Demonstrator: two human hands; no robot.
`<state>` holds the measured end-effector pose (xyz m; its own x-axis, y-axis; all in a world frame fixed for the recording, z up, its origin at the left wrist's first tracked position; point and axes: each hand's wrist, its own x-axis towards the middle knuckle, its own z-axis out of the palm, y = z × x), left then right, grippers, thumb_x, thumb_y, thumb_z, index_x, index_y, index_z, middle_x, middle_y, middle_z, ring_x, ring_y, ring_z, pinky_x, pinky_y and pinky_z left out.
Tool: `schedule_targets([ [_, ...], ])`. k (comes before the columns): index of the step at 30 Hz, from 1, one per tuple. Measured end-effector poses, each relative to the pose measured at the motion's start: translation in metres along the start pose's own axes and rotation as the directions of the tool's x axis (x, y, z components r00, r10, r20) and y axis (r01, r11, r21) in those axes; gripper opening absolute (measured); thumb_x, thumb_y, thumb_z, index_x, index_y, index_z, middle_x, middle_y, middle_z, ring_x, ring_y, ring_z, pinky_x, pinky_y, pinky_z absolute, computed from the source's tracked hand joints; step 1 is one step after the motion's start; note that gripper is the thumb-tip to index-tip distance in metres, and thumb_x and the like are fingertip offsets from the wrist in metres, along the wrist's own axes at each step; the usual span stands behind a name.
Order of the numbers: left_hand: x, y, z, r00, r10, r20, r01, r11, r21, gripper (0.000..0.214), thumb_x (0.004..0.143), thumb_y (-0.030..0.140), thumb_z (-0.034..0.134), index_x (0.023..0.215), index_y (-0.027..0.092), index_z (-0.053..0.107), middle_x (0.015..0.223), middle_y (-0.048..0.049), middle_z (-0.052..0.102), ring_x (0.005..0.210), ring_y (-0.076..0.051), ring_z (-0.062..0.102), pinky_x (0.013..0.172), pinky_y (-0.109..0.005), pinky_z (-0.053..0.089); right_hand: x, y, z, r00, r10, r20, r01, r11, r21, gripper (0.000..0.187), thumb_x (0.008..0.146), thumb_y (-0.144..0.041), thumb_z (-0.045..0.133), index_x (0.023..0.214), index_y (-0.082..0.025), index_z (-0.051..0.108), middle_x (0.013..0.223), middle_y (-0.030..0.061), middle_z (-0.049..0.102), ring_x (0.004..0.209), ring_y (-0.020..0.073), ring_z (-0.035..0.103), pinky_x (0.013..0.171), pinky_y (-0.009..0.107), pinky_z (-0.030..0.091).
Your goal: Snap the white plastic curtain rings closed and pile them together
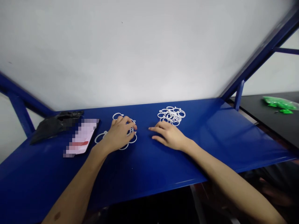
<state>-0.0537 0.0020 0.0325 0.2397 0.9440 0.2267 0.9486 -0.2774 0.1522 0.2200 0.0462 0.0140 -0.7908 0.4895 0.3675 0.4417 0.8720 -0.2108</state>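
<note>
On the blue table [210, 137] lie two groups of white plastic rings. My left hand [120, 133] rests on the left group of rings [129, 141], fingers curled over them and touching them. My right hand [169, 135] lies flat on the table with its fingers stretched out to the left, just in front of the right pile of rings [171, 115] and holding nothing.
A black bag [54, 124] and a pink and white packet [80, 138] lie at the left of the table. A white wall stands right behind it. Blue frame beams rise at both sides. Green pieces [280, 104] lie on a dark table at the far right.
</note>
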Motion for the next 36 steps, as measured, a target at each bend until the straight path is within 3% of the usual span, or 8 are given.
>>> schedule_targets([
  [4, -0.009, 0.014, -0.010, 0.983, 0.103, 0.152, -0.101, 0.995, -0.021, 0.020, 0.081, 0.045, 0.073, 0.084, 0.025, 0.072, 0.103, -0.0055, 0.064, 0.103, -0.029, 0.051, 0.087, -0.043, 0.037, 0.006, -0.017, 0.003, 0.995, -0.054, 0.086, 0.054, 0.999, 0.005, 0.040, 0.102, -0.039, 0.050, 0.133, -0.017, 0.060, 0.106, 0.0109, 0.064, 0.092, 0.0219, 0.060, 0.084, 0.038, 0.052],
  [9, -0.010, 0.025, -0.011, 0.968, 0.138, 0.209, -0.124, 0.989, -0.080, 0.012, 0.087, 0.030, 0.067, 0.077, 0.023, 0.069, 0.089, -0.0038, 0.067, 0.095, -0.026, 0.055, 0.085, -0.042, 0.037, 0.005, -0.014, 0.000, 0.996, -0.028, 0.084, 0.020, 0.996, 0.086, 0.044, 0.097, -0.044, 0.058, 0.131, -0.015, 0.061, 0.102, 0.0106, 0.066, 0.091, 0.0222, 0.062, 0.083, 0.038, 0.052],
  [15, -0.007, 0.040, -0.007, 0.988, 0.071, -0.138, -0.102, 0.966, -0.239, 0.009, 0.092, 0.026, 0.060, 0.086, 0.021, 0.065, 0.078, -0.0001, 0.066, 0.074, -0.018, 0.061, 0.073, -0.032, 0.047, 0.005, -0.017, 0.002, 0.991, 0.134, 0.016, -0.128, 0.901, 0.415, 0.030, 0.099, -0.041, 0.057, 0.116, -0.019, 0.067, 0.096, 0.0058, 0.069, 0.088, 0.0176, 0.065, 0.083, 0.032, 0.051],
  [20, -0.009, 0.055, 0.007, 0.901, 0.234, -0.366, -0.320, 0.927, -0.194, 0.024, 0.099, 0.031, 0.054, 0.082, 0.021, 0.068, 0.070, 0.0003, 0.064, 0.066, -0.015, 0.060, 0.064, -0.027, 0.049, 0.009, -0.026, 0.003, 0.946, 0.320, 0.059, -0.261, 0.636, 0.726, 0.026, 0.092, -0.045, 0.064, 0.095, -0.019, 0.068, 0.085, 0.0007, 0.070, 0.075, 0.0140, 0.063, 0.071, 0.027, 0.048],
  [25, -0.010, 0.060, 0.017, 0.807, 0.312, -0.501, -0.442, 0.882, -0.162, 0.012, 0.095, 0.023, 0.061, 0.088, 0.022, 0.071, 0.080, 0.0011, 0.075, 0.073, -0.014, 0.063, 0.075, -0.028, 0.053, 0.011, -0.024, 0.003, 0.901, 0.419, 0.109, -0.302, 0.427, 0.852, 0.035, 0.083, -0.052, 0.072, 0.085, -0.019, 0.061, 0.072, -0.0023, 0.063, 0.065, 0.0120, 0.057, 0.064, 0.026, 0.046],
  [28, -0.010, 0.061, 0.015, 0.804, 0.209, -0.556, -0.382, 0.899, -0.215, 0.008, 0.094, 0.023, 0.063, 0.093, 0.022, 0.071, 0.086, 0.0005, 0.075, 0.070, -0.012, 0.065, 0.072, -0.025, 0.053, 0.011, -0.023, 0.000, 0.883, 0.465, 0.070, -0.317, 0.480, 0.818, 0.033, 0.085, -0.050, 0.070, 0.083, -0.019, 0.060, 0.073, -0.0019, 0.062, 0.064, 0.0120, 0.056, 0.062, 0.026, 0.045],
  [32, -0.009, 0.062, 0.012, 0.803, 0.056, -0.593, -0.219, 0.954, -0.206, 0.015, 0.095, 0.026, 0.061, 0.106, 0.021, 0.069, 0.097, -0.0031, 0.074, 0.069, -0.012, 0.065, 0.073, -0.027, 0.054, 0.009, -0.022, -0.004, 0.905, 0.426, -0.009, -0.305, 0.662, 0.685, 0.020, 0.091, -0.036, 0.065, 0.082, -0.019, 0.061, 0.078, 0.0001, 0.066, 0.069, 0.0130, 0.059, 0.065, 0.026, 0.046],
  [36, -0.005, 0.060, 0.020, 0.868, 0.084, -0.490, -0.222, 0.947, -0.231, 0.016, 0.097, 0.028, 0.056, 0.101, 0.022, 0.070, 0.093, -0.0028, 0.076, 0.082, -0.018, 0.069, 0.082, -0.033, 0.055, 0.007, -0.021, -0.002, 0.924, 0.377, -0.068, -0.261, 0.748, 0.610, 0.013, 0.093, -0.031, 0.063, 0.089, -0.019, 0.065, 0.082, 0.0012, 0.070, 0.072, 0.0139, 0.063, 0.067, 0.026, 0.048],
])
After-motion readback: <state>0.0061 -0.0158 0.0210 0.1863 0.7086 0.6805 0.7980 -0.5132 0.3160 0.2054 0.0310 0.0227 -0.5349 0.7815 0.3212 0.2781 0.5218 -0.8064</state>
